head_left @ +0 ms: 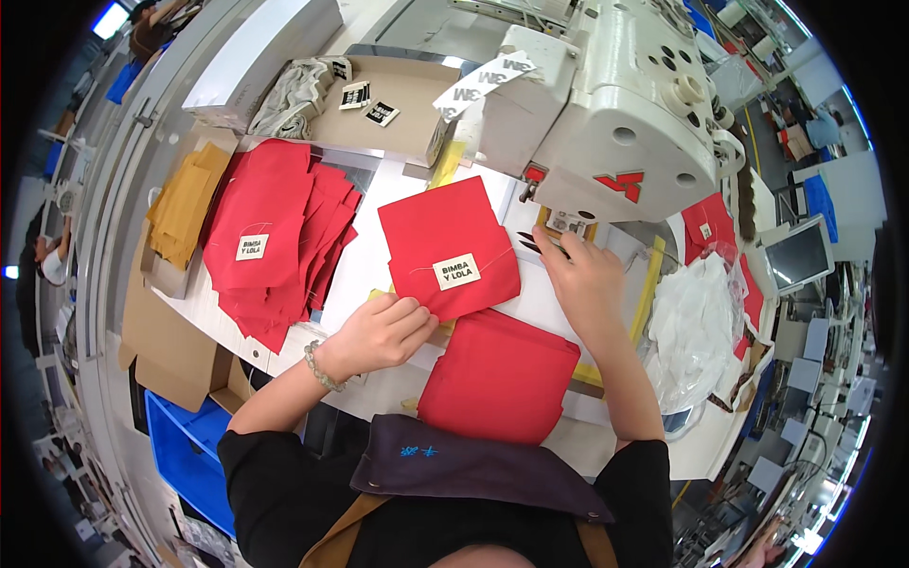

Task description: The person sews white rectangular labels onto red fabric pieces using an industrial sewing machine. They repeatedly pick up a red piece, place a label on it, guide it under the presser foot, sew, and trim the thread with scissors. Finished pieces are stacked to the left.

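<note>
A red fabric piece point(437, 221) with a cream label point(456, 272) lies near the sewing machine, loose thread ends beside the label. My left hand point(386, 329) pinches its lower left edge between thumb and fingers. Just right of the piece, my right hand point(584, 281) is closed around small black thread snips point(532, 242), whose two dark points face left toward the fabric. Part of the snips is hidden in the hand. Below the labelled piece, a neat stack of plain red fabric pieces point(500, 379) sits close to my body.
The white sewing machine point(615, 123) stands above my right hand. At left are a loose pile of labelled red pieces point(270, 204) and a box of mustard-yellow pieces point(189, 204). A cardboard tray point(398, 95) holds labels; a clear plastic bag point(696, 317) of white material lies right.
</note>
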Demonstrator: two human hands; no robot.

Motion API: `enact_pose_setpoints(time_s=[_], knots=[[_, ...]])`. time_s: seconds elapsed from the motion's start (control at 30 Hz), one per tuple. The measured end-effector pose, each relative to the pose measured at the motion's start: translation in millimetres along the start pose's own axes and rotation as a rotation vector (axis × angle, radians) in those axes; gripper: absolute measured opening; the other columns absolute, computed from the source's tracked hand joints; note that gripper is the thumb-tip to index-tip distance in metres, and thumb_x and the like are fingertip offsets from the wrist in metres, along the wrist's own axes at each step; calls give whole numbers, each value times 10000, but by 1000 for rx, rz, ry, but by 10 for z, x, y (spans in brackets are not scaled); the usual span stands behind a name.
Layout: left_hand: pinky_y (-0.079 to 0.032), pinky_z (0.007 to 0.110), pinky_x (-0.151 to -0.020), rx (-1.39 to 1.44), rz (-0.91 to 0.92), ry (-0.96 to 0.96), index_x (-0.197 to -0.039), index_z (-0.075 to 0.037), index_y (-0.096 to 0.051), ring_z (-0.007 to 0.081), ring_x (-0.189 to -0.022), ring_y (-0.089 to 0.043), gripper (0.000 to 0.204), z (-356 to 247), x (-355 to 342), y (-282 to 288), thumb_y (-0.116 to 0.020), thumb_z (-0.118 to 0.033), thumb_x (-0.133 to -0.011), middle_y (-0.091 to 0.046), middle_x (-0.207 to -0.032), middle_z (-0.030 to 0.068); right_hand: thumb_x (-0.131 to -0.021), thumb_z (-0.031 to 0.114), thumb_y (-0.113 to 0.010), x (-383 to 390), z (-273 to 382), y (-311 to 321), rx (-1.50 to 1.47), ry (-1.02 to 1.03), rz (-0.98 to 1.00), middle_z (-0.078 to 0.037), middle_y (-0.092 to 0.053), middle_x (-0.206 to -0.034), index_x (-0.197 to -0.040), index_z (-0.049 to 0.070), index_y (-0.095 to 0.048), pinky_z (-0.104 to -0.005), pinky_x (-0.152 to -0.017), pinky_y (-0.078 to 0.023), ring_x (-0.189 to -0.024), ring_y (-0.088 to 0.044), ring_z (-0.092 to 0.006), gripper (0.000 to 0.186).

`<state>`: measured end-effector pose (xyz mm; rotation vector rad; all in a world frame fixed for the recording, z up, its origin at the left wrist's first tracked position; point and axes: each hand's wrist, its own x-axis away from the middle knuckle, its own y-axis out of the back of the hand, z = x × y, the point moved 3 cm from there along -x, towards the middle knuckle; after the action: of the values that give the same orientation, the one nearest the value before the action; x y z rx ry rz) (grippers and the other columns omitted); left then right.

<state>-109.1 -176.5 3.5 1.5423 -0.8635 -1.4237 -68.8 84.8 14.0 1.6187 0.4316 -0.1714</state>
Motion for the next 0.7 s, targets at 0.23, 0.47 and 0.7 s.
enact_pose_setpoints(time_s=[0.23,0.47,0.7], knots=[[-437,266,-662,-16,-48,10,-943,-25,-670,143,-854,-586,237,19,35,33,-651,-91,-716,-597,-896,15,-741,100,-653,-112,48,180,11,9,76,26,-567,-853,-1128,142,-699,-286,-591,-416,-690,-574,-119,392],[-461,282,-683,-20,2,-31,-990,-27,-688,164,-866,-609,283,31,142,29,-641,-94,-719,-644,-981,47,-779,129,-673,-50,47,-39,-35,6,0,27,-557,-801,-1091,139,-704,-290,-601,-445,-658,-577,-129,314],[-483,306,-766,43,71,88,-969,-65,-650,178,-899,-614,178,99,363,-71,-640,-132,-804,-633,-1012,49,-784,221,-781,312,-33,88,-36,-103,36,22,-549,-763,-1176,162,-698,-303,-515,-431,-570,-538,-165,405]])
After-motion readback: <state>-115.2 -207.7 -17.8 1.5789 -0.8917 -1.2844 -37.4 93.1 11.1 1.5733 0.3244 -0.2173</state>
